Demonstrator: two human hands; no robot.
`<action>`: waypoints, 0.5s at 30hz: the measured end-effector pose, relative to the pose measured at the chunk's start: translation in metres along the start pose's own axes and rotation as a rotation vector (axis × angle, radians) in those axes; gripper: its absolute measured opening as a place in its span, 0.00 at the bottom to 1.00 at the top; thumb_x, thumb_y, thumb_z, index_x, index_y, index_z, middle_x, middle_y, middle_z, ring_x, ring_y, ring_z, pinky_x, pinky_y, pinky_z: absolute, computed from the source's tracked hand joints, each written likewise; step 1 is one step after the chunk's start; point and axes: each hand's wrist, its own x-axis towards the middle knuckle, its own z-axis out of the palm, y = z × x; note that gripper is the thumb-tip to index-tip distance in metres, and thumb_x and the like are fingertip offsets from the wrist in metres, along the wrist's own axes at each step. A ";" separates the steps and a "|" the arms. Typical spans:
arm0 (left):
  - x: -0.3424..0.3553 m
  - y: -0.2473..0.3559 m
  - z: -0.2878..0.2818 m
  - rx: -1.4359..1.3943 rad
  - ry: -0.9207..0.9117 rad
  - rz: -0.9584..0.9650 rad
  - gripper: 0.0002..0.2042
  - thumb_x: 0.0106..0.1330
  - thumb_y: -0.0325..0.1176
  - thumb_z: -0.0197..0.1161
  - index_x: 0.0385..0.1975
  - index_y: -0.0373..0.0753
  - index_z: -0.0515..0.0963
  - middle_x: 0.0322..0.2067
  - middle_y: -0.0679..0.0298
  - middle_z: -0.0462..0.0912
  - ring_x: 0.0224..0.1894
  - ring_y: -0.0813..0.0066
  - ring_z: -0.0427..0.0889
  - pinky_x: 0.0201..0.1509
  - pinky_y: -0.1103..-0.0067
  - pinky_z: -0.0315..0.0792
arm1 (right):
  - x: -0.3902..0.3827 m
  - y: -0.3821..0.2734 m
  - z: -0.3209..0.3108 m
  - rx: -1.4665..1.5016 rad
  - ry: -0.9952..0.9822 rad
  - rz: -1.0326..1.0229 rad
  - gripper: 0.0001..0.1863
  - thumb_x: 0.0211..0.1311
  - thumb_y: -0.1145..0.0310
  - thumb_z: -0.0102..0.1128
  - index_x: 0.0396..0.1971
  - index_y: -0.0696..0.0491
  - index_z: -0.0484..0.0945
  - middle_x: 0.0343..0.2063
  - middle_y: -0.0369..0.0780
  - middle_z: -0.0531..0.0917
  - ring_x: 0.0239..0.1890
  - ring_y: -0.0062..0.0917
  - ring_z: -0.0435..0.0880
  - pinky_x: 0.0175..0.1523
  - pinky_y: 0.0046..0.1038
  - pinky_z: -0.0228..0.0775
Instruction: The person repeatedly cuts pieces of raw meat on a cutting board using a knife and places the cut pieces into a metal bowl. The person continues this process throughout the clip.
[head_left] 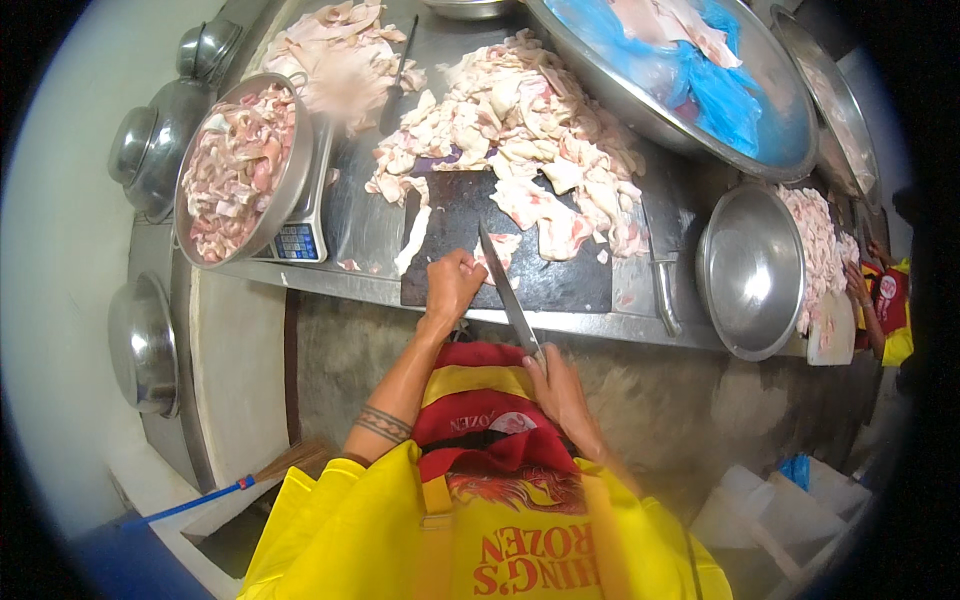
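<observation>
Your yellow shirt (330,520) and red-and-yellow apron (480,378) are nearest the lens, at the bottom centre of the frame. Ahead of you, the steel table (350,225) spans the middle and upper frame. At upper right is a large metal basin (690,130) containing blue plastic (715,95) and pale meat. One broad heap of pale meat (510,110) occupies the upper centre, its lower part spread onto your dark cutting board (570,288) at centre. Right of centre is a round steel bowl (755,270); at left, a pan (302,170) filled with cut meat sits on a scale (297,243).

Your right hand (560,390), below the table's near edge in the frame, is closed around the handle of a long knife (510,290), its blade angled up and left over the board. Your left hand (452,290) is at the board, left of the blade, fingers curled beside a small meat piece (503,249); whether they pinch it cannot be determined. That piece lies on the board at frame centre, partly covered by the blade.
</observation>
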 end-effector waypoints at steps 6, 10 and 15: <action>-0.006 0.002 0.006 -0.052 0.032 -0.101 0.10 0.57 0.31 0.69 0.29 0.30 0.80 0.21 0.52 0.84 0.24 0.59 0.85 0.33 0.68 0.78 | 0.003 -0.003 -0.016 -0.040 -0.069 0.013 0.17 0.75 0.55 0.54 0.49 0.55 0.70 0.32 0.60 0.83 0.40 0.62 0.81 0.39 0.53 0.71; -0.010 -0.002 0.015 0.091 0.098 0.009 0.10 0.59 0.32 0.68 0.29 0.30 0.79 0.20 0.54 0.82 0.23 0.66 0.83 0.31 0.71 0.76 | 0.014 -0.006 -0.025 0.052 -0.176 0.071 0.16 0.75 0.57 0.54 0.46 0.57 0.70 0.34 0.61 0.81 0.43 0.63 0.80 0.43 0.53 0.70; -0.010 -0.005 0.021 0.141 0.173 0.043 0.11 0.57 0.33 0.68 0.29 0.29 0.79 0.21 0.51 0.80 0.24 0.59 0.82 0.33 0.67 0.75 | 0.006 0.001 -0.030 -0.037 -0.174 0.054 0.17 0.76 0.57 0.53 0.46 0.57 0.68 0.31 0.59 0.82 0.40 0.62 0.81 0.40 0.54 0.70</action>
